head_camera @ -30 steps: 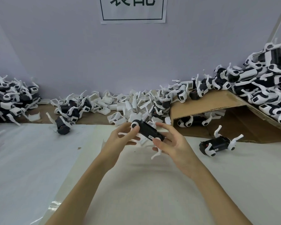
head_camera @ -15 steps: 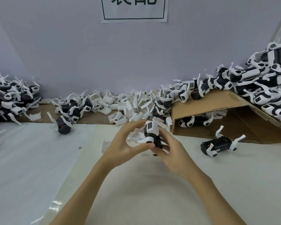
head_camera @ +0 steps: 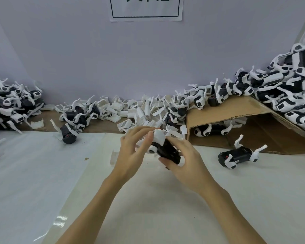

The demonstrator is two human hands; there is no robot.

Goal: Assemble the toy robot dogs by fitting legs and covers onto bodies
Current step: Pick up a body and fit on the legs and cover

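Both forearms extend from the near edge over the pale sheet covering the bench (head_camera: 165, 217). The left hand (head_camera: 132, 152) and the right hand (head_camera: 187, 161) meet above the bench centre and together hold one toy dog body (head_camera: 167, 150), black, tilted with its far end raised. The left grip is closed on the body's upper end, thumb up against a white cover (head_camera: 159, 136) seated there; the right grip curls around the lower end from beneath and from the side. A white round leg joint (head_camera: 152, 149) shows on the body's near flank. To the right, apart from the hands, a second dog (head_camera: 239, 154) lies on the bench with white legs pointing up. Behind it a bent cardboard sheet (head_camera: 227, 110) forms a ramp with another dog (head_camera: 209, 130) beneath. Loose white covers (head_camera: 139, 110) are heaped along the back wall, with piled dogs at far left (head_camera: 11, 104) and far right (head_camera: 289, 92). A printed sign (head_camera: 145, 7) hangs on the wall.
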